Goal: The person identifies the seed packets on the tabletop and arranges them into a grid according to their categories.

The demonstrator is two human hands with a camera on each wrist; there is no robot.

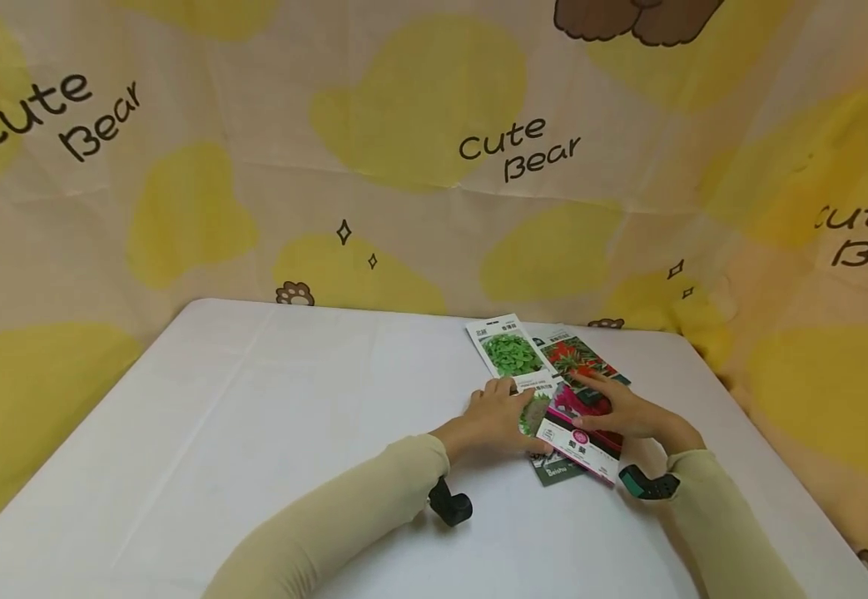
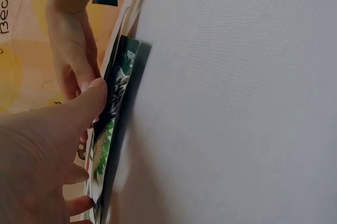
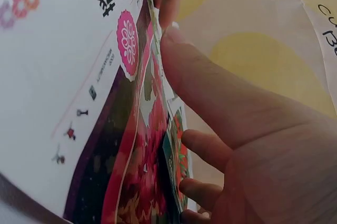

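Observation:
Several seed packets overlap in a loose pile at the table's right. My left hand (image 1: 495,414) rests over the pile's left side, fingers spread on a packet with a pale green plant picture (image 1: 535,413) and thumb near its lower end. On the right, my right hand (image 1: 619,409) lays its thumb on the pink-flower packet (image 1: 582,445), which is uppermost. Its other fingers reach over the red-flower packet (image 1: 572,356) behind. Under the pink-flower packet, a dark-ended packet (image 1: 556,471) sticks out toward me. In the left wrist view, the left thumb lies along the dark packet's edge (image 2: 118,84).
A green-leaf packet (image 1: 510,353) lies at the back of the pile, partly covered by others. The white table (image 1: 291,399) stretches left and toward me. A yellow-patterned cloth (image 1: 404,208) hangs behind it and along the sides.

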